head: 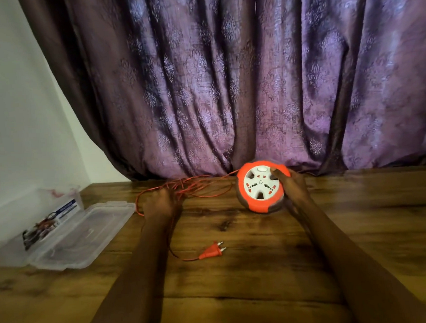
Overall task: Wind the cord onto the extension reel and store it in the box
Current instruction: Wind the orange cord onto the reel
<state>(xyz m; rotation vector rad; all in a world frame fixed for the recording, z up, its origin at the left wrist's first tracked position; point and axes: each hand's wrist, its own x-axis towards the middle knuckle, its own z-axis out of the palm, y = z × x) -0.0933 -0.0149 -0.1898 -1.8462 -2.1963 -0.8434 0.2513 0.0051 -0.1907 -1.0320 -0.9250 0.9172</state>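
Head view: the right hand [290, 186] grips the orange extension reel [261, 187], tipped up on its edge on the wooden worktop [362, 226] so its white socket face looks toward the camera, thumb across the upper rim. Left of it, the left hand [160, 202] rests palm down on a loose tangle of orange cord [203, 187]; blur hides whether its fingers curl round the strands. From that hand the cord trails nearer to the orange plug [211, 251], which lies flat. At far left a clear plastic box [47, 218] lies with its lid [86, 235] beside it. Purple curtain [226, 84] hangs behind
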